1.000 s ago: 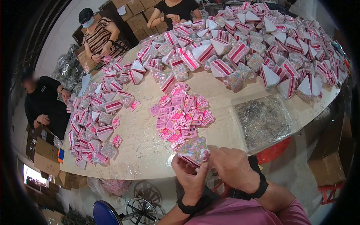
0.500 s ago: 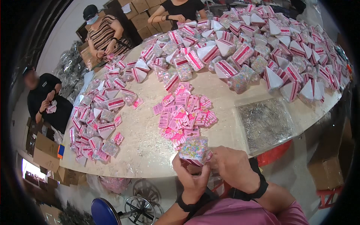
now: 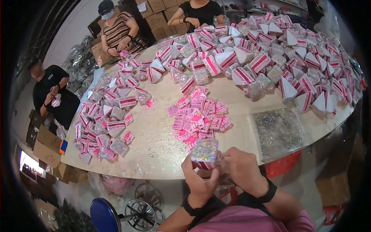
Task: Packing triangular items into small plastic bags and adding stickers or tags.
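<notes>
A cake-slice-shaped piece [image 3: 205, 150] in clear plastic has a pastel-sprinkled top and a dark pink side. My left hand [image 3: 199, 185] grips it from below at the table's near edge, thumb and fingers around it. Close by on its right, my right hand [image 3: 243, 170] is closed, fingertips pinched at the gathered end of the wrap. What exactly lies between those fingertips is too small to make out. Just beyond the held slice is a loose heap of pink printed cards [image 3: 199, 116].
Right of the cards, a shallow clear tray [image 3: 256, 136] holds many thin silvery strips [image 3: 279, 130]. Wrapped cake slices form a big pile [image 3: 286, 58] at the far right and a smaller one [image 3: 106, 123] at left. Several people work around the table. A blue stool [image 3: 104, 216] stands lower left.
The view has shifted slightly, so the table and piles sit further right and lower. Both hands keep their hold by the wrapped slice, with small finger movement at the wrap.
</notes>
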Available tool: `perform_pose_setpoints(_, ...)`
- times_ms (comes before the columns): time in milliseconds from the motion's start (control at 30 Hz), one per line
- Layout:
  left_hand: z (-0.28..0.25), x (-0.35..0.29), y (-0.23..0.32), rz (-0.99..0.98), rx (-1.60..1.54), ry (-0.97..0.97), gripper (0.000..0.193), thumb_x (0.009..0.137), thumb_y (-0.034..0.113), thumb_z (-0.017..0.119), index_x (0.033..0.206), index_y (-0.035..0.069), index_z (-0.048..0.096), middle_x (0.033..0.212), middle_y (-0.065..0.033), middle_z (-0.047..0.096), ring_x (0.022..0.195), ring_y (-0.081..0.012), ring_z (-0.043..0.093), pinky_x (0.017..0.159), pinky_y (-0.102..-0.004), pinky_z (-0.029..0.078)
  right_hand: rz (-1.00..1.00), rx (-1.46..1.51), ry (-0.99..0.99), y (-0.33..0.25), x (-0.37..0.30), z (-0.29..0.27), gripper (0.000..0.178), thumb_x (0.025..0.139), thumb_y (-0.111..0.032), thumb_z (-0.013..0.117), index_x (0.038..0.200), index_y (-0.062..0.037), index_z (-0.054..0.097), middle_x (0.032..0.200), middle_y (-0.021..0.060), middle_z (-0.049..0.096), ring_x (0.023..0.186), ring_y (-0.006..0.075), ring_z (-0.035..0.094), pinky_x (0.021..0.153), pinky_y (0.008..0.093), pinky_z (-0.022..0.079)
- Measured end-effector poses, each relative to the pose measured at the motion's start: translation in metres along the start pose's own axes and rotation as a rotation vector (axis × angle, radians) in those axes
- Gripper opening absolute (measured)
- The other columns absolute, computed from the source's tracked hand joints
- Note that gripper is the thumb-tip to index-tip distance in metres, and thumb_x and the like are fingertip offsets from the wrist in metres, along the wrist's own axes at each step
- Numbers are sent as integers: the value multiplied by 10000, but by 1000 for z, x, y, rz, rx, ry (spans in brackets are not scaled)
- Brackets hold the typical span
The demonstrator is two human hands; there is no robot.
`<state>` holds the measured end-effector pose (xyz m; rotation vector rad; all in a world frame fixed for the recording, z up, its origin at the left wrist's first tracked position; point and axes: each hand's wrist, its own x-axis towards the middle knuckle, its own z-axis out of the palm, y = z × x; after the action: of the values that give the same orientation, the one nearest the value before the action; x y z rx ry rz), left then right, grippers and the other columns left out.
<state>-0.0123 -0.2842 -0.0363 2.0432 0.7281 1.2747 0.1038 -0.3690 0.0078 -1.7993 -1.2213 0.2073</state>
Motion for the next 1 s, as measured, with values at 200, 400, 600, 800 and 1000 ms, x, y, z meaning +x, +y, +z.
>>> perform_pose_setpoints(200,-3,-3,-2,-13,-18,-27,747,687,57,756,1264,-57,295,1097,-140,434,943,-199,520,811,-322,443,-28,-50,-8,-5,-3,-4,112,853,-97,550,927,-13,551,689,200,579,669,368,597,574,375,468)
perform_pose_setpoints(400,-2,-3,1,23,34,-21,748,682,58,758,1265,-59,305,1112,-141,422,956,-200,509,810,-324,442,63,197,-44,3,-1,-7,92,856,-93,549,901,-13,546,644,169,565,609,298,588,524,378,437)
perform_pose_setpoints(600,-3,0,2,55,-19,97,599,629,99,746,1140,-38,464,1003,-125,484,835,-214,483,747,-328,408,700,960,-349,1,11,-18,88,874,-81,558,867,7,566,635,16,558,545,65,521,481,227,402)
perform_pose_setpoints(800,-2,1,4,-2,-73,58,630,619,91,748,1157,-43,448,995,-122,477,843,-209,485,759,-336,406,188,342,-107,7,0,-2,114,860,-104,587,891,3,561,634,34,555,547,98,541,488,265,417)
perform_pose_setpoints(1000,-4,-4,2,-237,-276,-8,699,666,56,736,1231,-44,336,1077,-133,449,947,-187,502,823,-320,435,-10,190,-135,6,2,-8,108,854,-71,567,878,34,560,628,38,531,581,101,522,514,282,422)
